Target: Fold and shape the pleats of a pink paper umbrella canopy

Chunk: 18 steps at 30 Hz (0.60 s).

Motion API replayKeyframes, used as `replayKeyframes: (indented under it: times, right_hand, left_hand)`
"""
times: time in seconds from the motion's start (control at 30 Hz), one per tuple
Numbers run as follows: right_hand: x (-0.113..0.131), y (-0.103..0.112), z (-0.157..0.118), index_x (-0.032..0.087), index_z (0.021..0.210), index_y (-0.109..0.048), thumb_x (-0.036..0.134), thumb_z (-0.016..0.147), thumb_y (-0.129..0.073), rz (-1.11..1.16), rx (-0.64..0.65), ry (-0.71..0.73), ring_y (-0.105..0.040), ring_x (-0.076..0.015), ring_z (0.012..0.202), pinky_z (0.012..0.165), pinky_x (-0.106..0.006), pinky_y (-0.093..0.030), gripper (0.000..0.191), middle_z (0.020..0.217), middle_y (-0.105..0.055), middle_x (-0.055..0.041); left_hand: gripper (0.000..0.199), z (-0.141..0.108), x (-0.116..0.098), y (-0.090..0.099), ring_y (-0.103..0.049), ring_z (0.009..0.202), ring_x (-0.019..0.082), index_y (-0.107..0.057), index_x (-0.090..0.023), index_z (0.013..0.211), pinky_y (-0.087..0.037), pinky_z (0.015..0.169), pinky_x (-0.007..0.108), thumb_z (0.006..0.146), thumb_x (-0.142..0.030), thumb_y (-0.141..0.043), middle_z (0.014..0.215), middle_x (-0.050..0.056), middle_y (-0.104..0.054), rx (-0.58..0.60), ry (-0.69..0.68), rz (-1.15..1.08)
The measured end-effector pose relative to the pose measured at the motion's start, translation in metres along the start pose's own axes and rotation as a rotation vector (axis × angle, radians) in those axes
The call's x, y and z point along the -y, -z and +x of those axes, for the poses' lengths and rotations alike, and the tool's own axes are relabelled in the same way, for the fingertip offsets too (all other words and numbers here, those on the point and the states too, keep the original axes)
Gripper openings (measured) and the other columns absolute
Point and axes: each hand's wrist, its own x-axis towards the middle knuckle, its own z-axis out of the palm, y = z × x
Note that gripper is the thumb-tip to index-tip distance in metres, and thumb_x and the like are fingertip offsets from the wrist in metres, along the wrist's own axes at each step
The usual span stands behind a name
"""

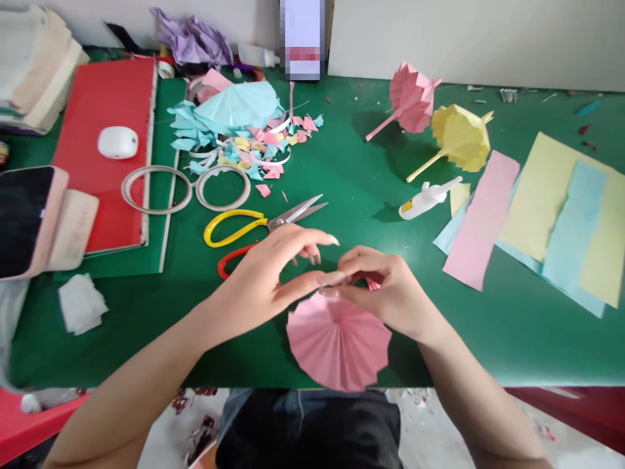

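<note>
A pleated pink paper fan [339, 339], spread nearly into a disc, hangs at the table's front edge. Pinched at its upper edge is my right hand [385, 280], thumb and fingers closed on the paper. My left hand [283, 267] touches the same edge with its thumb tip, while its other fingers stretch out apart above the table. Just beyond the left hand lie scissors [273, 221] with one yellow and one red handle, blades apart. Part of the red handle is hidden by that hand.
Two small paper umbrellas, one pink [413, 98] and one yellow [461, 138], lie at the back right near a glue bottle [427, 198]. Coloured paper sheets [532, 202] spread right. Tape rolls [223, 187], paper scraps [268, 153] and a red folder [105, 98] occupy the left.
</note>
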Motion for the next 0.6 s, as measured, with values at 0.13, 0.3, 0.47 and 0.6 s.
replayKeyframes:
  times: [0.13, 0.3, 0.47, 0.6]
  right_hand:
    - [-0.002, -0.002, 0.002, 0.02, 0.072, -0.072, 0.017, 0.072, -0.072, -0.055, -0.085, 0.052, -0.058, -0.0111, 0.066, 0.06, -0.025, -0.05, 0.003, 0.08, -0.06, -0.0025]
    - [-0.004, 0.009, 0.007, 0.02, 0.093, -0.069, 0.029, 0.07, -0.076, -0.002, -0.183, 0.073, -0.061, -0.0164, 0.083, 0.071, -0.029, -0.052, 0.025, 0.092, -0.064, -0.0052]
    - [-0.004, 0.016, 0.008, 0.02, 0.103, -0.068, 0.029, 0.062, -0.082, -0.021, 0.098, -0.062, -0.062, -0.0215, 0.094, 0.081, -0.033, -0.05, 0.044, 0.098, -0.069, -0.0046]
    - [-0.003, 0.009, 0.005, 0.015, 0.088, -0.07, 0.031, 0.07, -0.075, 0.082, 0.222, -0.115, -0.064, -0.0194, 0.078, 0.069, -0.029, -0.05, 0.025, 0.08, -0.07, -0.0033]
  left_hand:
    - [0.022, 0.004, 0.013, -0.003, -0.057, 0.094, 0.017, -0.056, -0.02, 0.103, -0.047, 0.077, 0.028, 0.086, -0.035, -0.056, 0.098, 0.004, -0.062, 0.262, 0.096, -0.026]
    - [0.028, 0.009, 0.017, -0.006, -0.046, 0.06, 0.01, -0.05, -0.017, 0.067, -0.036, 0.053, 0.021, 0.091, -0.032, -0.047, 0.063, -0.003, -0.047, 0.273, 0.078, -0.026]
    - [0.034, 0.008, 0.01, -0.001, -0.037, 0.053, 0.008, -0.037, -0.018, 0.061, -0.031, 0.049, 0.022, 0.093, -0.027, -0.04, 0.059, -0.004, -0.034, 0.101, 0.115, -0.068]
    - [0.033, 0.006, 0.002, 0.001, -0.037, 0.053, 0.008, -0.038, -0.018, 0.062, -0.031, 0.05, 0.023, 0.094, -0.026, -0.04, 0.059, -0.004, -0.036, 0.132, 0.092, -0.112]
